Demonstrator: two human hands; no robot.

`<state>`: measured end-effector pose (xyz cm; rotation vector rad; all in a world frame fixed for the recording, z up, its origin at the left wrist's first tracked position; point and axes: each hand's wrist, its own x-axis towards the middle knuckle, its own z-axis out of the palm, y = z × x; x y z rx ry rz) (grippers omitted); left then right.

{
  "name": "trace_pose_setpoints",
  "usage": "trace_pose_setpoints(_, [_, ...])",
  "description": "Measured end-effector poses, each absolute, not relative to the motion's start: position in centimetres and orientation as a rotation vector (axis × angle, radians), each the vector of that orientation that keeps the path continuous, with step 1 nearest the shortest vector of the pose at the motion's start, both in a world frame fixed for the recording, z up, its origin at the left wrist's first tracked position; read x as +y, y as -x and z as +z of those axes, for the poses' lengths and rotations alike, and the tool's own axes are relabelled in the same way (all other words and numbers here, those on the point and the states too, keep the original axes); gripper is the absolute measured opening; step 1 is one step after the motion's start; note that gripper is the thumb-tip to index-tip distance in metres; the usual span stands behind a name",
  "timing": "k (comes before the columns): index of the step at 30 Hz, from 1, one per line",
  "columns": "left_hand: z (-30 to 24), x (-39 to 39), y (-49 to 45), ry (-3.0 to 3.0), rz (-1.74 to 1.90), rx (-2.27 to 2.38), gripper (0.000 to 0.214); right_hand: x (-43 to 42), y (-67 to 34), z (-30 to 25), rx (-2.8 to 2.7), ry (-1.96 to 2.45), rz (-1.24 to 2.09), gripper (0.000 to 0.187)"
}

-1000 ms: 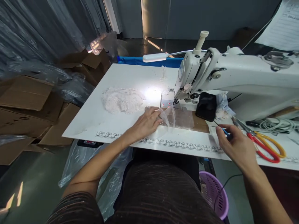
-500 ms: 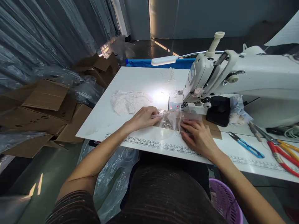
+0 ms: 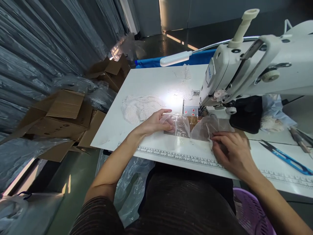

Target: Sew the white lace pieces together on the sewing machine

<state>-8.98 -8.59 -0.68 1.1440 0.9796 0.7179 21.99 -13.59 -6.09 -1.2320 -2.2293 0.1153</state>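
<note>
A strip of sheer white fabric [image 3: 205, 129] lies in front of the sewing machine [image 3: 220, 75], its back edge close to the presser foot [image 3: 202, 110]. My left hand [image 3: 155, 124] holds the fabric's left end, the index finger stretched out above and other fingertips showing through the sheer layer. At the right end, my right hand [image 3: 231, 148] has its fingers bent and closed on the fabric's edge; the thumb is mostly hidden. Under the fabric are clear tape and a brown patch [image 3: 193, 121] on the table. A heap of white lace trim [image 3: 140, 109] rests beyond my left hand.
Blue thread snips [image 3: 288, 158] lie to the right on the white table [image 3: 112, 130]. A ruler strip [image 3: 181, 158] follows the front edge. Behind the needle sits a black pad [image 3: 245, 114]. Cardboard boxes [image 3: 66, 111] stand left on the floor; a purple basket [image 3: 254, 209] is below right.
My right hand has moved right along the fabric, away from the needle, and the fabric is spread wider. My left index finger has stretched out. The view has shifted closer to the machine.
</note>
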Motion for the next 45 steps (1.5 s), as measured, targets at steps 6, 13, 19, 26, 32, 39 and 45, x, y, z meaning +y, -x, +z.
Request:
trace_pose_setpoints(6, [-1.0,-8.6,8.8,-1.18,0.741,0.998,0.064,-13.7,-22.1,-6.3,-2.235,1.237,0.116,0.012])
trace_pose_setpoints(13, [-1.0,-8.5,8.8,-1.212,0.745,1.037,0.064,-13.8,-22.0,-6.4,-2.222,1.279,0.136,0.014])
trace_pose_setpoints(19, [-0.5,-8.8,8.7,-1.3,0.703,1.068,0.061,-13.8,-21.9,-6.3,-2.208,1.287,0.152,0.016])
trace_pose_setpoints(26, [-1.0,-8.3,8.5,-1.99,1.009,1.558,0.044,-14.0,-21.9,-5.3,-1.916,1.199,0.133,0.023])
trace_pose_setpoints(32, [-0.7,-8.1,4.4,-2.528,0.569,0.974,0.024,-14.0,-21.1,-4.0,-1.847,1.138,0.199,0.02])
trace_pose_setpoints(39, [-0.8,-6.1,0.3,-2.493,0.459,0.765,0.034,-14.1,-18.4,-4.0,-1.766,1.377,0.277,0.018])
trace_pose_setpoints(45, [-0.4,-5.4,-0.7,-2.527,0.442,0.649,0.039,-14.1,-17.9,-4.5,-1.853,1.393,0.353,0.014])
